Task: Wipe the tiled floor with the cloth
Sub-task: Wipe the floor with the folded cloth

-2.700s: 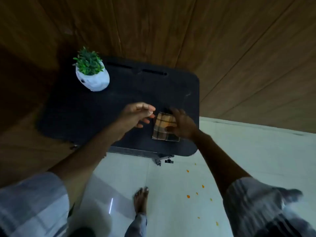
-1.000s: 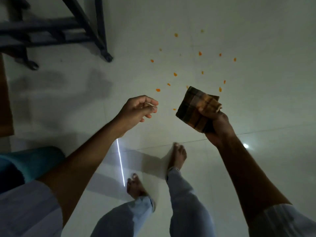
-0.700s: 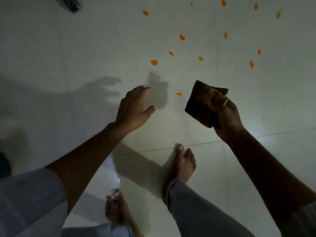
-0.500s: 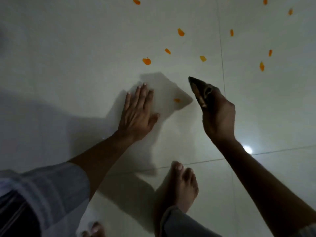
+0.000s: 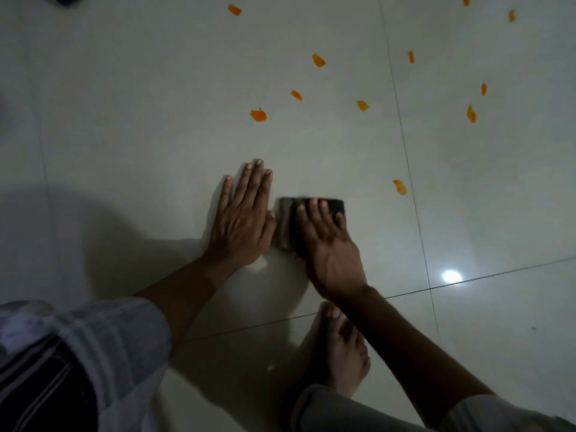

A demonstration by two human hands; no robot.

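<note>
The folded checked cloth (image 5: 286, 222) lies flat on the pale tiled floor (image 5: 156, 120), looking dark in this light. My right hand (image 5: 327, 244) presses down on it with the fingers spread over its top. My left hand (image 5: 243, 219) rests palm-down on the bare tile just left of the cloth, its thumb close to the cloth's edge. Several orange bits are scattered on the tiles beyond the hands: one (image 5: 258, 115) straight ahead, another (image 5: 400, 186) to the right of the cloth.
My bare foot (image 5: 339, 353) stands on the tile right behind my right wrist. Dark grout lines (image 5: 405, 151) cross the floor to the right and behind the hands. A bright light reflection (image 5: 451, 276) shines on the tile at right.
I have crouched from the black table down to the floor. My right hand brought the cloth down from mid-air and now presses it on the tile; my left hand stays planted flat beside it.
</note>
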